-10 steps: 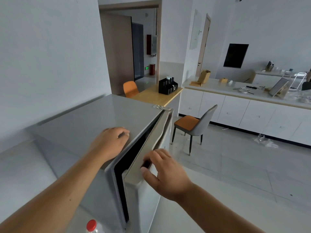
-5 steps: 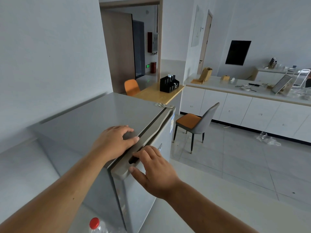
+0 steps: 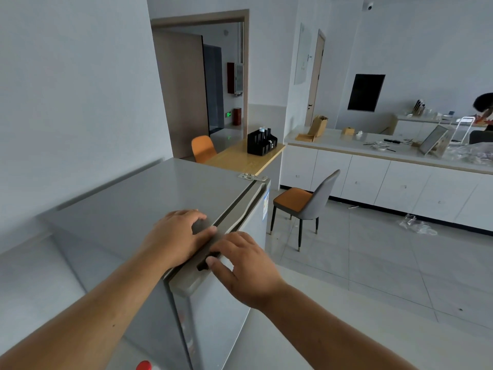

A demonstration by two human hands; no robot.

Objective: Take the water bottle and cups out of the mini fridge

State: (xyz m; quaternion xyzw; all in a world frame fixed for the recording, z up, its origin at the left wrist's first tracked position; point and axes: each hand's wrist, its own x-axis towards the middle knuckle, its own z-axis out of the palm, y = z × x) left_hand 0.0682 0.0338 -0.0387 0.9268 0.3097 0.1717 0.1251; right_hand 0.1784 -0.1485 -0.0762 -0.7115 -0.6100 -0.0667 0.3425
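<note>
The grey mini fridge [image 3: 138, 209] stands in front of me with its door [image 3: 226, 303] shut against the body. My left hand [image 3: 176, 236] lies flat on the fridge top at the front edge and holds nothing. My right hand [image 3: 245, 265] sits on the door's top edge, fingers curled at the dark handle recess [image 3: 206, 263] and thumb beside it. A red bottle cap [image 3: 144, 365] shows at the bottom edge, left of the fridge; the bottle below it is cut off. No cups are in view, and the fridge's inside is hidden.
A grey chair with an orange seat [image 3: 304, 201] stands on the tiled floor right of the fridge. Behind are a wooden table [image 3: 240, 158] with a black organiser [image 3: 261, 141], a white counter [image 3: 386, 161], and a person [image 3: 484, 113] at the far right. Plastic wrap [image 3: 417, 224] lies on the floor.
The fridge door was ajar a second ago and has swung shut. My right hand stayed on its top handle; my left hand stayed on the fridge top.
</note>
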